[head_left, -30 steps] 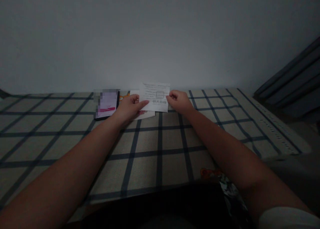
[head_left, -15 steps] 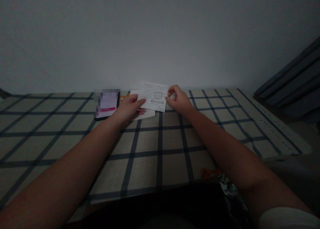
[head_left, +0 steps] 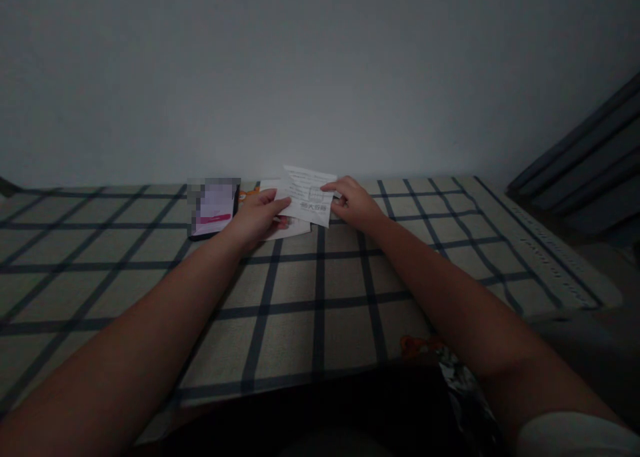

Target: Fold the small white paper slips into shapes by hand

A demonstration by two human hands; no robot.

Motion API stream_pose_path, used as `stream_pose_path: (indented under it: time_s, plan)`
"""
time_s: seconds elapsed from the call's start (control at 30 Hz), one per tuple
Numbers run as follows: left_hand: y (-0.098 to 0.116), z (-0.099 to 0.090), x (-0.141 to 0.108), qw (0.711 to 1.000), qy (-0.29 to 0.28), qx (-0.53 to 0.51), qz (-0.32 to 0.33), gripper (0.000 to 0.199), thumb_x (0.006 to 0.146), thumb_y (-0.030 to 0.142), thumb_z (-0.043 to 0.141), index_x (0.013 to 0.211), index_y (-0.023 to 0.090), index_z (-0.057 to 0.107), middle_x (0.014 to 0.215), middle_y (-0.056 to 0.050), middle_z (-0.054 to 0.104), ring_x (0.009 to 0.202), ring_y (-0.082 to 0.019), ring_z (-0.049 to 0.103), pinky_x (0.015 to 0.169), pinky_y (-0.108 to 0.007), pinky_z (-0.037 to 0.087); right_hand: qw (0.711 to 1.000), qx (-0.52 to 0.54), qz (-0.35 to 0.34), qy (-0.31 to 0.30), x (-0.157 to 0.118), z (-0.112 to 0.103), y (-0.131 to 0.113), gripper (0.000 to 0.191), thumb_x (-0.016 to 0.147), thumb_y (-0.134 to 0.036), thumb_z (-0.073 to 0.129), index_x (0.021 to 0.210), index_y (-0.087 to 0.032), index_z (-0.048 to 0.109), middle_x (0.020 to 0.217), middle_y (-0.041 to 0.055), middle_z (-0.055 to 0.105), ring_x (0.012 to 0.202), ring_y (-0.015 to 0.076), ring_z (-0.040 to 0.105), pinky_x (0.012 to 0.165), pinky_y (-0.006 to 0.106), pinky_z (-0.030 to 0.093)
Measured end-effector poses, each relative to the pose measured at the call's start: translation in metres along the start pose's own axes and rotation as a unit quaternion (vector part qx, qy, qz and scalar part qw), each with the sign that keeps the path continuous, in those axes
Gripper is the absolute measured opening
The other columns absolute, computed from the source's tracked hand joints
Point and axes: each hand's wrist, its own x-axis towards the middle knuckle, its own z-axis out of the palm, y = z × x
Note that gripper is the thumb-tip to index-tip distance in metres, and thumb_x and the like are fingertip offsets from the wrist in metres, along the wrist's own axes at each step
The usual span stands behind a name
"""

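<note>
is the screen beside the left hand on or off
On: the screen beside the left hand shows pale lilac, with a pink bar near its lower edge.

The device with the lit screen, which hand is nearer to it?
Left. Your left hand is just right of the device, holding the printed paper; your right hand is farther right, at that paper's right edge.

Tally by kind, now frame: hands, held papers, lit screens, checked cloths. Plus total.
Hands: 2 (left hand, right hand)
Held paper: 1
Lit screen: 1
Checked cloth: 1
Total: 5
</note>
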Motion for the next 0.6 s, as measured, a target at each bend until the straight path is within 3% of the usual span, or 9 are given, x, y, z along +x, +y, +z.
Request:
stream_pose_path:
  time_s: [0.27,0.43,0.6]
  plan:
    - [-0.0062,-0.0049,0.0064,1.0,-0.016,-0.017,0.005,0.012,0.079,0.017,0.074,0.091,0.014,0.071,0.076,-0.004,0.07,0.046,-0.007,0.052,0.043,-0.017,0.042,1.0,-0.001,0.015,0.003,0.0006,0.0024,0.0041,0.033,0.09,-0.023,0.063,0.119,-0.019,0.077,0.121,0.0105,0.056,0.084,0.0167,0.057,0.091,0.038,0.053]
    - [-0.0042,-0.0043,0.0049,1.0,-0.002,-0.008,0.013,0.02,0.08,0.021,0.075,0.099,0.014,0.073,0.079,-0.004,0.071,0.048,-0.007,0.054,0.044,-0.017,0.043,0.999,-0.013,-0.001,0.043,0.0003,0.0029,0.0042,0.018,0.09,-0.025,0.069,0.101,-0.02,0.082,0.13,0.0118,0.051,0.104,0.0215,0.058,0.104,0.042,0.048]
    - [-0.003,-0.0055,0.0068,0.999,0.012,-0.029,0.031,0.021,0.077,0.025,0.079,0.094,0.015,0.072,0.079,-0.004,0.069,0.059,-0.012,0.062,0.047,-0.018,0.048,0.998,-0.037,-0.044,0.006,0.0018,-0.0005,0.0004,0.012,0.09,-0.03,0.074,0.085,-0.021,0.081,0.128,0.0109,0.055,0.116,0.0261,0.054,0.111,0.047,0.04]
